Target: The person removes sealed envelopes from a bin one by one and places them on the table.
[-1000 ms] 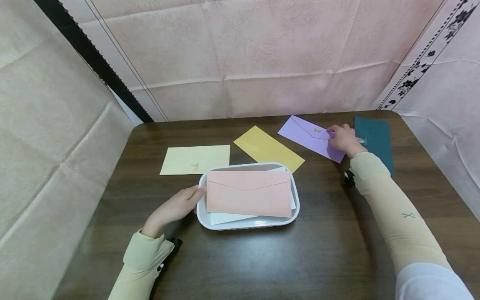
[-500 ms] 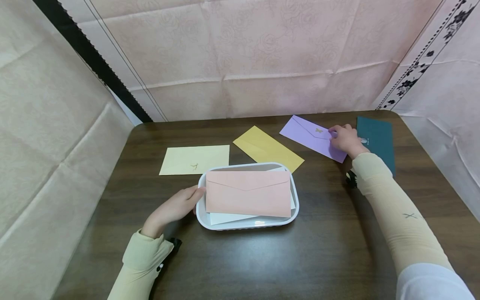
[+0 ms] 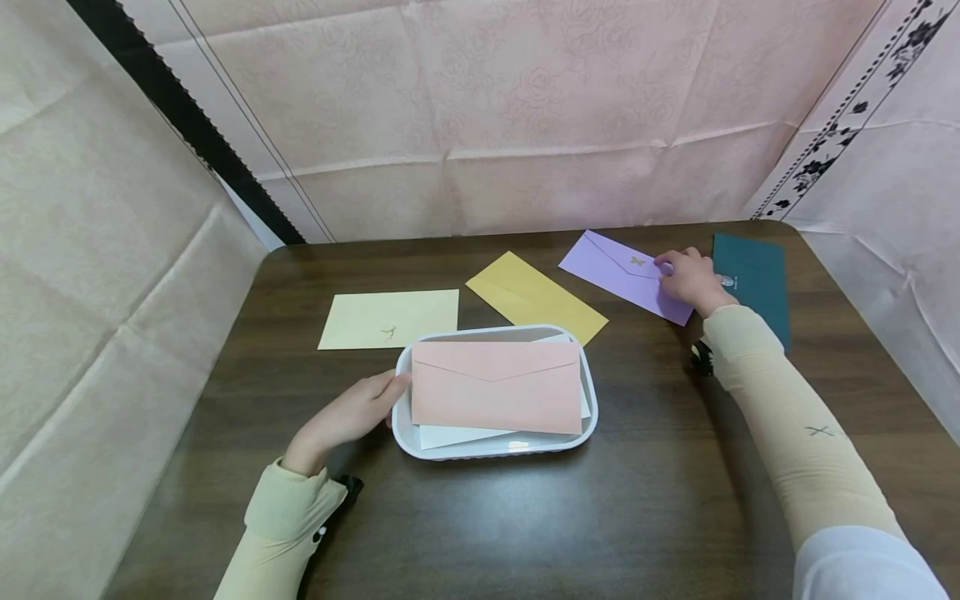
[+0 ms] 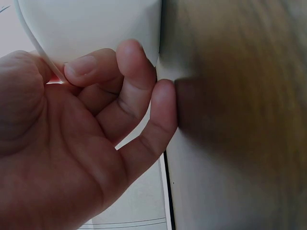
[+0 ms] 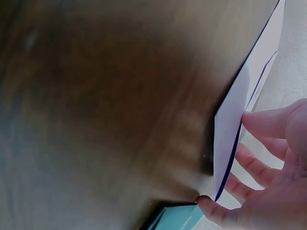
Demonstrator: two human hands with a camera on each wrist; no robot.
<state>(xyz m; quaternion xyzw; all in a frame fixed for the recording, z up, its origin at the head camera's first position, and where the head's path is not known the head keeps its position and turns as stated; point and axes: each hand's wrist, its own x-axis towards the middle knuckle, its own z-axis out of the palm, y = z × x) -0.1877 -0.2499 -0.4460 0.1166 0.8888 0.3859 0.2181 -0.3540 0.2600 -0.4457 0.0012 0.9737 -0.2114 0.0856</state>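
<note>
My left hand [image 3: 365, 406] grips the left rim of a white plastic tray [image 3: 495, 456], thumb over the rim and curled fingers outside, as the left wrist view shows. A pink envelope [image 3: 497, 388] lies in the tray on top of white paper or envelopes [image 3: 459, 436]. At the right, my right hand [image 3: 690, 279] pinches the right end of a purple envelope [image 3: 611, 271] with a gold mark. In the right wrist view the thumb [image 5: 266, 123] touches the purple envelope's edge region; the fingers are partly hidden behind it. One fingertip sits at the teal envelope [image 5: 180, 218].
A yellow envelope [image 3: 536, 297] lies behind the tray, its near corner by the rim. A cream envelope [image 3: 390, 319] lies to its left. The brown wooden table [image 3: 510, 533] ends at a hanging cloth [image 3: 480, 117].
Between the first two frames my right hand, the purple envelope and the teal envelope shifted slightly right. Since then almost nothing has moved. My left hand stays on the tray.
</note>
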